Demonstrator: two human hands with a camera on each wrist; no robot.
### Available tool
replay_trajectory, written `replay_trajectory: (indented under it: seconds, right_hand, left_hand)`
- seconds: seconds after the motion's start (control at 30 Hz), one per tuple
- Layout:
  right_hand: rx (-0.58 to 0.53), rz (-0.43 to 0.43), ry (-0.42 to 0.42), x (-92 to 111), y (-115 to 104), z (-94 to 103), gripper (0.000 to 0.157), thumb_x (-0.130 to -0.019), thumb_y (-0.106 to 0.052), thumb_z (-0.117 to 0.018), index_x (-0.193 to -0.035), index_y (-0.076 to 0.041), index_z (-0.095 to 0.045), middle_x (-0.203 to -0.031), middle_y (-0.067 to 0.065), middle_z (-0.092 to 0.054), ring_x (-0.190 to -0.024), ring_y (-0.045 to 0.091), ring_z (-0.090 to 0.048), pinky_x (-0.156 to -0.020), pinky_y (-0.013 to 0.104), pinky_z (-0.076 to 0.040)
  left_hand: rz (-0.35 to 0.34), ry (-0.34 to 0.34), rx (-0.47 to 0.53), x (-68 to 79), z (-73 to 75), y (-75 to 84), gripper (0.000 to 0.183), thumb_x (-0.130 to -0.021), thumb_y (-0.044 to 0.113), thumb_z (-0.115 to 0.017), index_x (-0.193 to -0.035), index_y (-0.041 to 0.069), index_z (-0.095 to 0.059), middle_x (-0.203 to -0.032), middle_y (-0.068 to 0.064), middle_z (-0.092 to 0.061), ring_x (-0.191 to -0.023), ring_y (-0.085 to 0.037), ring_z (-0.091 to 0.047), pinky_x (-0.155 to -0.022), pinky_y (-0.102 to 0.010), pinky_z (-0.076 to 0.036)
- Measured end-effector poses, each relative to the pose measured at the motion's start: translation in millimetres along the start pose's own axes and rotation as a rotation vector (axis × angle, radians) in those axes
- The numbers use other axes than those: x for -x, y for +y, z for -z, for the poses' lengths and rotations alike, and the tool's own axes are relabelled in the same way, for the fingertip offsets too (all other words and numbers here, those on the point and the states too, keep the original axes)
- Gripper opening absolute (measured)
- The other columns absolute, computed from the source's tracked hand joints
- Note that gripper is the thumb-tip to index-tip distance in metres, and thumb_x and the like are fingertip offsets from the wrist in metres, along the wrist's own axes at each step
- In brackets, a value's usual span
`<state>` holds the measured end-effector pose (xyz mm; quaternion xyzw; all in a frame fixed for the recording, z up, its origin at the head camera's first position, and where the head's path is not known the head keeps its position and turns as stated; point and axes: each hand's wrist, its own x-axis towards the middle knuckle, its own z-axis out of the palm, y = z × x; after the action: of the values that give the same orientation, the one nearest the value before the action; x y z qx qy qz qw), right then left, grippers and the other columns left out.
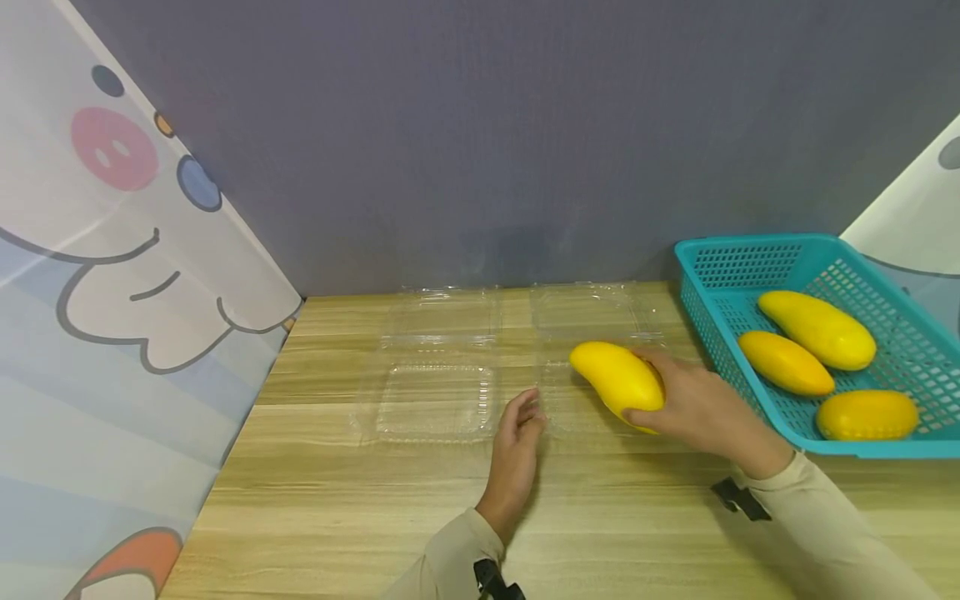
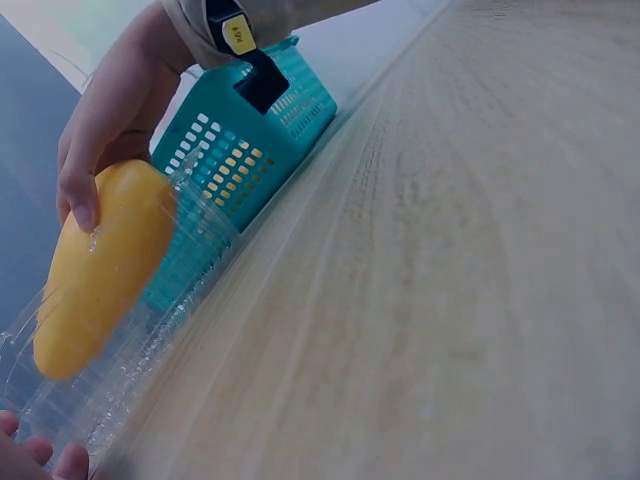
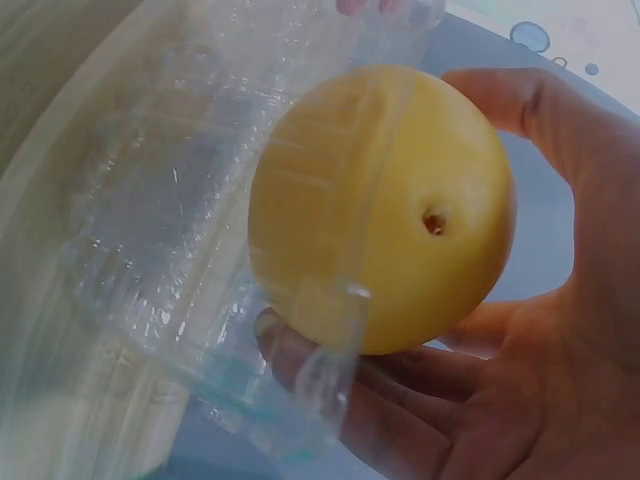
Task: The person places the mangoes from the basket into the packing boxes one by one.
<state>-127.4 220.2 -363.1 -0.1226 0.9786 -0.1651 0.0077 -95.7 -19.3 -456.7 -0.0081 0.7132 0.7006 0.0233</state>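
Now, at nine o'clock on the tabletop (image 1: 315,483), the left clear box (image 1: 435,400) lies open, lid toward twelve. Next along, the left hand (image 1: 513,458) is at the eight-o'clock corner of the right clear box (image 1: 558,408), its grip loose, fingertips right by the rim; touching or not, I can't tell. And here's the held fruit (image 1: 618,379), yellow and smooth, firmly in the grip of the right hand (image 1: 697,404), over that right box, narrow end at ten o'clock. Looks like a lowering job: I'd line it up with the base, keep knuckles clear of the rim, and ease the fingers off only once the fruit is bedded; the left hand could steady that flimsy plastic. Out at three o'clock, the teal basket (image 1: 877,449): a middling fruit (image 1: 786,363) at its nine, a long fruit (image 1: 817,329) at twelve, a stubby fruit (image 1: 867,415) at five. So the count: two boxes, two hands, one basket, four yellow fruits, one gripped and three in the basket.
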Motion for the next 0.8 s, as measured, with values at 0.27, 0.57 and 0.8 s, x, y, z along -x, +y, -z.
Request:
replay_trajectory:
  seconds: [0.27,0.57,0.8]
  right_hand:
    - [-0.006,0.019,-0.023,-6,1,-8.0,0.088,-0.079,-0.055,-0.075,-0.146,-0.007,-0.044,-0.131,0.021,-0.062,-0.089,0.028,-0.063,-0.073,0.046,-0.052]
    - [0.001,0.031,-0.029,-12,-1,-17.0,0.086,-0.079,-0.049,-0.076,-0.145,-0.004,-0.045,-0.131,0.024,-0.062,-0.096,0.032,-0.065,-0.075,0.048,-0.053]
    - [-0.008,0.027,-0.05,-13,-2,-22.0,0.088,-0.079,-0.05,-0.075,-0.146,-0.003,-0.043,-0.135,0.028,-0.058,-0.105,0.041,-0.065,-0.078,0.053,-0.054]
  left_hand:
    - [0.008,0.009,0.003,-0.5,0.0,-0.3,0.042,-0.101,0.023,-0.052,-0.143,0.019,-0.05,-0.135,-0.006,-0.057,-0.12,-0.017,-0.052,-0.103,-0.037,-0.042]
    - [-0.028,0.009,0.003,-1.6,-0.2,-1.1,0.042,-0.102,0.021,-0.051,-0.143,0.016,-0.049,-0.138,-0.01,-0.053,-0.12,-0.02,-0.05,-0.102,-0.036,-0.043]
    - [-0.028,0.018,-0.003,-1.9,-1.9,-3.4,0.042,-0.101,0.022,-0.053,-0.143,0.016,-0.051,-0.137,-0.01,-0.054,-0.119,-0.018,-0.051,-0.102,-0.035,-0.043]
